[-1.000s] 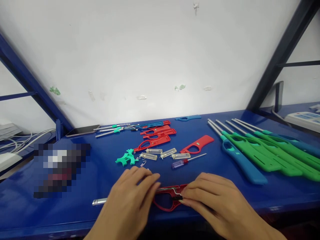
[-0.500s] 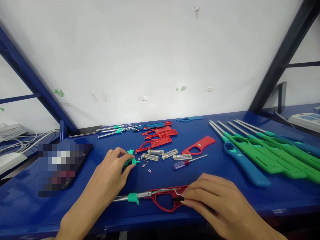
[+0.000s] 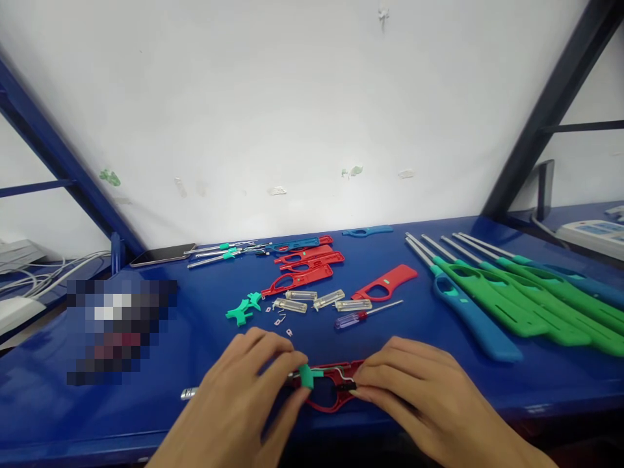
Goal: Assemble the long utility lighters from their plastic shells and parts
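Trigger (image 3: 308,376): one green piece, fetched from the loose green pile (image 3: 238,313) within the last half second, now sits over the open red shell (image 3: 335,377); we judge our work has turned from fetching back to the shell.
Left hand (image 3: 248,383): thumb and forefinger pinching that trigger.
Right hand (image 3: 414,383): fingertips pinching the black part (image 3: 347,386) beside the white wire (image 3: 347,376), as before.
Shell: between our hands, near the table's (image 3: 121,419) front edge.

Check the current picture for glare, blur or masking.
Head view: glare marks the blue table near its front right; same head view: coarse pixelation obscures the dark item at left, while the green piece in the left hand shows distinctly.
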Demonstrator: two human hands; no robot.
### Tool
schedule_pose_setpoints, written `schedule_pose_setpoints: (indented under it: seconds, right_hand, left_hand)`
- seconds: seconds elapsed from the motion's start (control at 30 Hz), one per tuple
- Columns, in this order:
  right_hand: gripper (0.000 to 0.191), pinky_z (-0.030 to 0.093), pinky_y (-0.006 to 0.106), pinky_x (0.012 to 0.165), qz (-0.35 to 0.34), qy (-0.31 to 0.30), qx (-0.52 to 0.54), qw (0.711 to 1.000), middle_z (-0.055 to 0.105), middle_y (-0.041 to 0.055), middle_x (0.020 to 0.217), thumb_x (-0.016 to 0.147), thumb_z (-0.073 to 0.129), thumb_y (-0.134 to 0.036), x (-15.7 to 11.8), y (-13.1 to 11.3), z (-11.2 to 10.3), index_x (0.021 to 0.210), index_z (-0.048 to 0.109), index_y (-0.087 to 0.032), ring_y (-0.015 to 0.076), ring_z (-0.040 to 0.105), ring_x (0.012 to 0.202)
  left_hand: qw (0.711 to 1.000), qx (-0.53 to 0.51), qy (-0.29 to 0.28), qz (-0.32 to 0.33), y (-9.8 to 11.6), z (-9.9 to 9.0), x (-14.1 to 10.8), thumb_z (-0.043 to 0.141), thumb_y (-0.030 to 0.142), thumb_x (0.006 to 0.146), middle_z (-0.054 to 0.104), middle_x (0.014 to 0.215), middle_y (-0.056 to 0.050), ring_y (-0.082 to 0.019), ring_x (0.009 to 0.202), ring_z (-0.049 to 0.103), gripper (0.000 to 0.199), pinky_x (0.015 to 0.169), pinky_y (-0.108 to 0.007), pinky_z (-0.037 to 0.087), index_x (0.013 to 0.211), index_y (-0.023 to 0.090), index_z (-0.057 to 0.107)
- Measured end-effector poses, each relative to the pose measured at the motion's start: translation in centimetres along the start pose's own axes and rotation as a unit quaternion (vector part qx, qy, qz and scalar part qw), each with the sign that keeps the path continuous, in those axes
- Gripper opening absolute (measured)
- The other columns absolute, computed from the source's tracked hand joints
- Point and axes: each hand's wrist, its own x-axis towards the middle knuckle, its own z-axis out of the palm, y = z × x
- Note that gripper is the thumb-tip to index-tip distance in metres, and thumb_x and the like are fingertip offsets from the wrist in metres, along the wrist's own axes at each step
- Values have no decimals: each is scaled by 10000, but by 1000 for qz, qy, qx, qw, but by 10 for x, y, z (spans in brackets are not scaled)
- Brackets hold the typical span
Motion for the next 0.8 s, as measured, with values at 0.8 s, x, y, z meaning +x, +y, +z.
schedule_pose_setpoints:
  seconds: [0.8]
  right_hand:
    - [223,513,297,839,3,-1,-6,1000,815,-64,980,1148,517,-304,0,-1,2,1068,719,-253,147,707,815]
  left_hand:
    - [997,-7,-53,56,11,19,0,415,155,1140,748,1037,-39,-211,905,734,281,872,-364,678,1112,196,691]
